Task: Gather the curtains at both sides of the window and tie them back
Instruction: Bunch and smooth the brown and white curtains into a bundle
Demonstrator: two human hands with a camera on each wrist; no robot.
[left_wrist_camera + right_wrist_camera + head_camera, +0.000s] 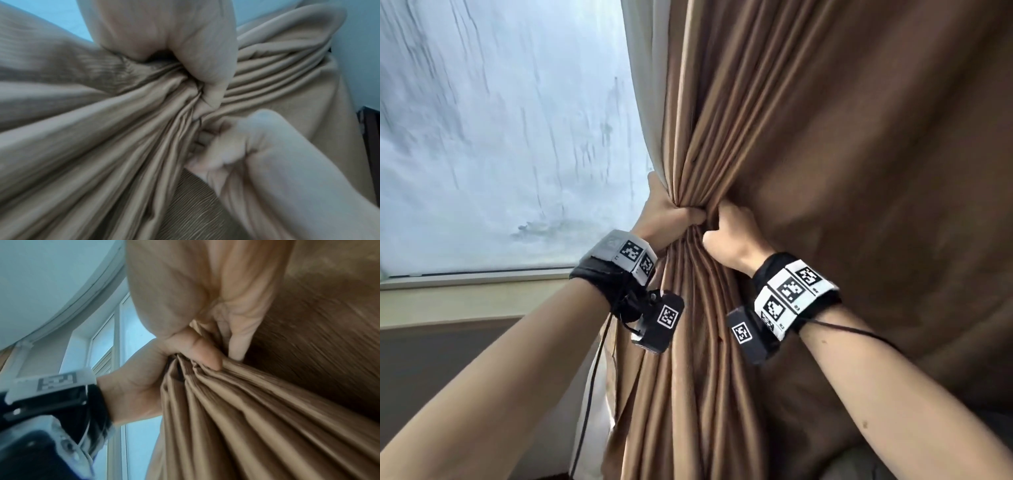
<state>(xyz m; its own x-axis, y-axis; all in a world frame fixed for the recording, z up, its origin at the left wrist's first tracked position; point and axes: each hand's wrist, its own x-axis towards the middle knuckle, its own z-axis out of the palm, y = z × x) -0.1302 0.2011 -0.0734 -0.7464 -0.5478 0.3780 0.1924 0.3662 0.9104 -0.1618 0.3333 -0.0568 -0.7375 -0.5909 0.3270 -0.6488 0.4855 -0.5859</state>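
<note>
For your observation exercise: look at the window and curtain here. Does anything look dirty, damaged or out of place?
The window pane is covered in dark vertical streaks, like dried drips or grime. The brown curtain looks sound: both the left hand and the right hand grip its bunched folds. No tie-back is visible.

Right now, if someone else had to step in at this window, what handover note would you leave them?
Left hand: grips the gathered waist of the brown curtain.
Right hand: grips folds just beside it, pulling more fabric in.
Curtain hangs right of the window, pale lining at its edge.
Done: this side mostly bunched.
Left: tie it back; no tie visible. The other side is out of view.
</note>
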